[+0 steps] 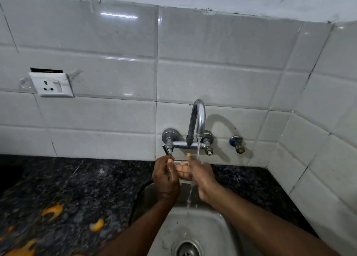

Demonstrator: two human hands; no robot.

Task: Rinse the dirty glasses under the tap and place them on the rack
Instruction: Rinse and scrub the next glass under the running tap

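A clear glass [178,166] is held over the steel sink [216,228], just below the chrome tap [199,118]. My left hand [165,178] grips the glass from the left. My right hand [202,175] holds it from the right; its fingers wrap round the glass and show through it, and the thumb points up. Water runs from the spout onto my right hand and the glass, then falls in a thin stream into the sink. The glass is mostly hidden by my hands. No rack is in view.
Black speckled granite counter [77,188] surrounds the sink, with orange scraps [52,211] lying at the left front. The drain [187,250] is at the bottom. A white wall socket [51,84] and a spare valve [237,143] sit on the tiled wall.
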